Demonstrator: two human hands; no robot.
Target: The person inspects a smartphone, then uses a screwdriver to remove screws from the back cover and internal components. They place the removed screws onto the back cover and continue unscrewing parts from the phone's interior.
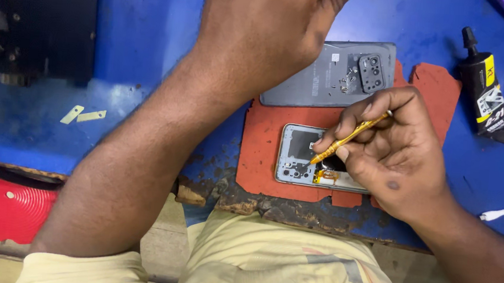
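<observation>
Grey back cover (329, 76) already off, lying far on the red mat (263, 154) | opened phone (301, 157) near, internals exposed | right hand (392, 149) pinches yellow screwdriver (348, 137), tip on board | left hand (260, 31) raised, grip wide, empty | reassembly not done.

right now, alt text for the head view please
The right hand holds a yellow tool to an opened phone on a red mat; the left hand is raised above the grey back cover.
</observation>
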